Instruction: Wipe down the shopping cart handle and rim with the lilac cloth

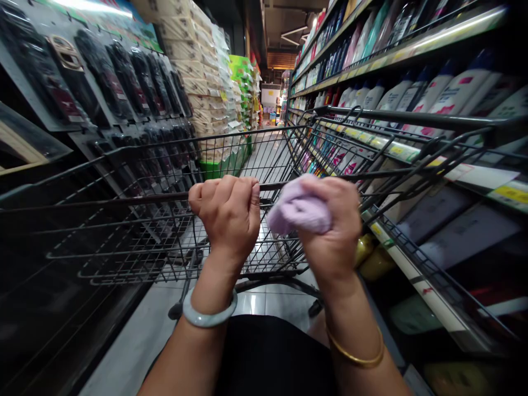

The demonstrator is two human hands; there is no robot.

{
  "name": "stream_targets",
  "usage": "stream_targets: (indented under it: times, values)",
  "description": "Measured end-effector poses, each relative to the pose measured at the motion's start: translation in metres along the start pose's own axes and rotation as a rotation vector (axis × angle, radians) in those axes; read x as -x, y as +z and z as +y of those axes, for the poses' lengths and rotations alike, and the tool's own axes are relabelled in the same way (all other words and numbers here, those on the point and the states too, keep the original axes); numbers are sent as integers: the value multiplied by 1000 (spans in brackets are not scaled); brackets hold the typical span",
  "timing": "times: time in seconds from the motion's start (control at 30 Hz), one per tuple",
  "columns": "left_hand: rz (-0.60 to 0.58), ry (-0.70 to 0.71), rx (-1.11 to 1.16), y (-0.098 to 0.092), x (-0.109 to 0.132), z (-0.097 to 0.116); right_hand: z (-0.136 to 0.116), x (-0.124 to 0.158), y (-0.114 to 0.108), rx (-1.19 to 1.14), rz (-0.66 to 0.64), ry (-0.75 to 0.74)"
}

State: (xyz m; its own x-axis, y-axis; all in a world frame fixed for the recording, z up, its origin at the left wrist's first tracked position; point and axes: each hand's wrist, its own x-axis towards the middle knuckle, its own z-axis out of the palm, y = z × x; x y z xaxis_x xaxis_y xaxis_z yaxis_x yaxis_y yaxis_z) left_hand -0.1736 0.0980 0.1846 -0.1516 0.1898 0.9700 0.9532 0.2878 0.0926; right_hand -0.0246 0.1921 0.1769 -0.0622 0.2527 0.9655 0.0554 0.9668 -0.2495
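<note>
My left hand, with a pale bangle at the wrist, is wrapped round the dark handle bar of a wire shopping cart. To its right, my right hand is closed on a bunched light purple cloth, at the same bar. A gold bangle circles that wrist. The cloth hides part of the bar, and the right hand is slightly blurred. Only bare wire mesh and the floor below show through the cart between the hands.
Shelves of bottles line the right side, close to the cart. Packaged items hang on a rack at the left, with stacked packs beyond. A tiled aisle floor runs ahead between them.
</note>
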Motion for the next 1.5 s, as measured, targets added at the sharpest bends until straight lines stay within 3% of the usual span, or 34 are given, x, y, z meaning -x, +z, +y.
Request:
stream_targets:
  times: [0.1,0.27,0.33,0.4,0.53,0.6,0.67,0.8,0.9,1.1,1.23,1.37,1.5]
  values:
    - [9,11,-16,0,0,0,-13,2,7,21,-112,-74]
    - [10,20,-2,-1,0,1,30,-7,-15,107,265,85]
    - [12,23,-3,-1,1,1,38,-8,-17,138,333,101]
    - [14,23,-6,0,1,0,28,-4,-11,118,264,73]
    - [28,13,-13,1,1,0,-14,10,13,15,-108,-4]
    - [29,6,-2,1,0,0,-21,14,17,-9,-207,-28]
    - [9,8,14,0,0,-1,-13,13,13,10,-170,-23]
    - [-25,13,26,-1,0,0,19,7,-2,156,44,22]
    - [-59,-19,51,3,1,0,21,11,3,212,120,49]
    - [-36,22,64,14,2,-9,-2,30,27,153,-200,-63]
    - [-110,46,142,7,2,-17,21,31,23,178,-97,-31]
    - [-22,5,282,-2,5,-14,24,36,28,159,26,26]
    - [79,-40,280,-2,14,-8,9,44,36,156,-150,-11]
